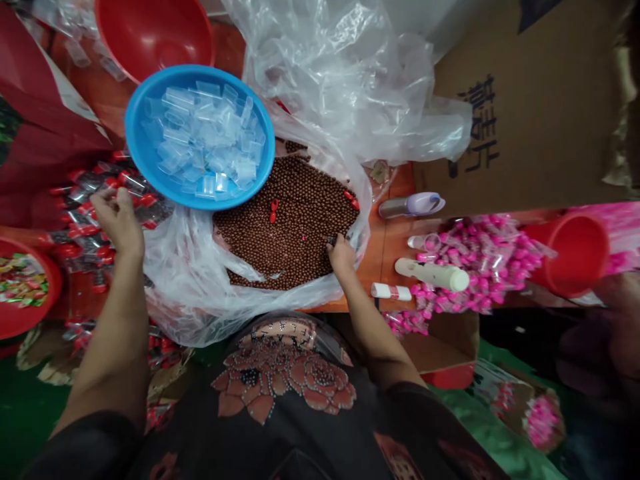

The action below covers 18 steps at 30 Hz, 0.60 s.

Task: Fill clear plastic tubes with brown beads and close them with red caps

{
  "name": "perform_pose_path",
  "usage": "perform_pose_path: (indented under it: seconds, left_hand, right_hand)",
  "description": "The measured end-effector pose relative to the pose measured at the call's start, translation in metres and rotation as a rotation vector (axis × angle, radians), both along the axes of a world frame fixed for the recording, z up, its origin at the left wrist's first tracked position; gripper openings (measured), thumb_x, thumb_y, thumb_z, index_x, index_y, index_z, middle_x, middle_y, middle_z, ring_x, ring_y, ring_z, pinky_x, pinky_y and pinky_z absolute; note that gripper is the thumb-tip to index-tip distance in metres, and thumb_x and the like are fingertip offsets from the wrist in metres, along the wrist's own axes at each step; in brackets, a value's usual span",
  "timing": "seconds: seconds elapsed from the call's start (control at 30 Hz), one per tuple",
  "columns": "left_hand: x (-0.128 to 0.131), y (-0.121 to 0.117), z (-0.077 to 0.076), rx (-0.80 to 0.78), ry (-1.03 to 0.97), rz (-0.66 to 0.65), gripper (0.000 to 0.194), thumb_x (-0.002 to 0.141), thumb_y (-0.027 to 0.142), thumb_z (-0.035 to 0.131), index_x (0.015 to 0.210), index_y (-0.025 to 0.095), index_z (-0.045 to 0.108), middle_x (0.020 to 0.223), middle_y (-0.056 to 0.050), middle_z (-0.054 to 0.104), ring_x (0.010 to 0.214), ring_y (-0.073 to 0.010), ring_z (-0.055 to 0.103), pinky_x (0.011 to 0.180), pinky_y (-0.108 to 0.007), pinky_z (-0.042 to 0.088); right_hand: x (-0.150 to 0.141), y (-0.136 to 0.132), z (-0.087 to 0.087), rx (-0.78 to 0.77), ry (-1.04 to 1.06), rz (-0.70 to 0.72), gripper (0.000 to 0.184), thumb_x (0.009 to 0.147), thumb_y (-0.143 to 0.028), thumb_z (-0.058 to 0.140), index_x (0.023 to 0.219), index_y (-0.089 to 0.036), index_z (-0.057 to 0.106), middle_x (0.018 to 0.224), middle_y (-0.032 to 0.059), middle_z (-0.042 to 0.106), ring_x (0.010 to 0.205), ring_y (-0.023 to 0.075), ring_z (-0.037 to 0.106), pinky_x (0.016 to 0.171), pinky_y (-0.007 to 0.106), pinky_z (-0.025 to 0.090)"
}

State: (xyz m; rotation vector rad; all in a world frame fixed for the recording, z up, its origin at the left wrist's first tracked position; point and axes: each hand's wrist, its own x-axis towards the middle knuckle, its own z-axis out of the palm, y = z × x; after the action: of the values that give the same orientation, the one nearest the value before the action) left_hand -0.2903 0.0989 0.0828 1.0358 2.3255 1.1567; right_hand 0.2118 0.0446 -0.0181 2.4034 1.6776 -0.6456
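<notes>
My left hand (117,217) reaches out over a heap of small clear tubes with red caps (95,220) at the left; its fingers curl down among them and their tips are hidden. My right hand (341,255) rests closed at the right edge of a mound of small brown beads (290,220) lying in a clear plastic bag (195,280), pinching something small and dark. A blue bowl (145,153) full of empty clear tubes sits on the bag between my hands. A few red caps (273,211) lie on the beads.
A red bowl (155,33) stands behind the blue one. Crumpled clear plastic (350,73) and a brown cardboard box (530,107) are at the back right. Pink-capped tubes (475,260), a white bottle (433,275) and a red cup (575,253) lie right. Another red bowl (20,293) sits far left.
</notes>
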Motion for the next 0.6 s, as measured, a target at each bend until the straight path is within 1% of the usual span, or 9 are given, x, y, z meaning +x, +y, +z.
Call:
perform_pose_path:
  seconds: [0.07,0.1,0.17,0.23,0.3,0.33,0.4,0.5,0.6]
  left_hand:
    - [0.007,-0.004,0.002,0.083,0.178,-0.059,0.04,0.09,0.042,0.057,0.121,0.018,0.048,0.124,-0.002,0.055,0.121,-0.0214,0.05,0.105,-0.039,0.036]
    - [0.018,-0.008,0.002,0.153,0.276,-0.074,0.038,0.09,0.039,0.058,0.122,0.019,0.049,0.125,-0.003,0.054,0.121,-0.0222,0.05,0.104,-0.041,0.037]
    - [0.053,-0.02,-0.002,0.224,0.3,-0.115,0.034,0.091,0.036,0.057,0.121,0.021,0.051,0.125,-0.003,0.053,0.121,-0.0221,0.05,0.103,-0.042,0.038]
    - [0.101,-0.036,-0.012,0.189,0.144,-0.21,0.031,0.091,0.037,0.057,0.117,0.022,0.053,0.12,-0.004,0.055,0.113,-0.0208,0.054,0.097,-0.041,0.044]
    - [0.154,-0.054,-0.029,0.097,-0.081,-0.303,0.027,0.091,0.037,0.056,0.111,0.019,0.056,0.11,-0.007,0.058,0.102,-0.0185,0.057,0.089,-0.038,0.047]
    - [0.178,-0.063,-0.04,0.009,-0.214,-0.41,0.025,0.09,0.036,0.057,0.108,0.017,0.058,0.107,-0.007,0.059,0.098,-0.0173,0.058,0.088,-0.037,0.048]
    - [0.221,-0.078,-0.06,-0.082,-0.322,-0.557,0.022,0.086,0.033,0.061,0.102,0.017,0.062,0.101,-0.006,0.063,0.089,-0.0157,0.061,0.081,-0.033,0.052]
    - [0.26,-0.088,-0.081,-0.202,-0.509,-0.723,0.029,0.084,0.027,0.06,0.112,0.017,0.062,0.111,-0.009,0.065,0.095,-0.0168,0.064,0.086,-0.034,0.052]
    - [0.275,-0.081,-0.085,-0.252,-0.665,-0.757,0.047,0.08,0.024,0.065,0.126,0.018,0.057,0.125,-0.012,0.062,0.107,-0.021,0.062,0.092,-0.037,0.051]
  right_hand:
    - [-0.003,0.0,-0.005,0.028,0.073,-0.018,0.045,0.086,-0.026,0.055,0.129,-0.014,0.049,0.117,0.016,0.064,0.103,0.028,0.062,0.089,0.04,0.047]
    - [-0.006,-0.001,-0.008,0.051,0.129,-0.037,0.048,0.084,-0.024,0.056,0.131,-0.015,0.048,0.117,0.0148,0.064,0.103,0.0274,0.063,0.089,0.039,0.047]
    - [-0.012,-0.003,-0.014,0.109,0.279,-0.086,0.053,0.082,-0.022,0.057,0.133,-0.016,0.047,0.115,0.0123,0.066,0.102,0.0258,0.063,0.091,0.039,0.047]
    - [-0.016,-0.006,-0.022,0.19,0.472,-0.132,0.054,0.081,-0.023,0.057,0.133,-0.018,0.047,0.112,0.0095,0.068,0.1,0.0228,0.064,0.092,0.038,0.047]
    - [-0.019,-0.009,-0.029,0.265,0.669,-0.183,0.052,0.08,-0.026,0.057,0.131,-0.019,0.049,0.11,0.007,0.068,0.093,0.0194,0.064,0.092,0.037,0.047]
    - [-0.021,-0.01,-0.031,0.292,0.762,-0.211,0.051,0.079,-0.028,0.058,0.129,-0.02,0.05,0.109,0.0062,0.068,0.091,0.0182,0.063,0.091,0.037,0.048]
    - [-0.026,-0.012,-0.032,0.326,0.937,-0.262,0.047,0.077,-0.031,0.061,0.122,-0.021,0.054,0.109,0.0054,0.068,0.091,0.0172,0.063,0.092,0.037,0.047]
    - [-0.036,-0.014,-0.025,0.312,1.185,-0.316,0.044,0.074,-0.037,0.067,0.115,-0.023,0.057,0.11,0.0049,0.067,0.099,0.018,0.062,0.09,0.035,0.049]
    - [-0.049,-0.015,-0.011,0.203,1.367,-0.363,0.043,0.074,-0.04,0.07,0.113,-0.027,0.057,0.107,0.003,0.068,0.089,0.0163,0.063,0.074,0.029,0.052]
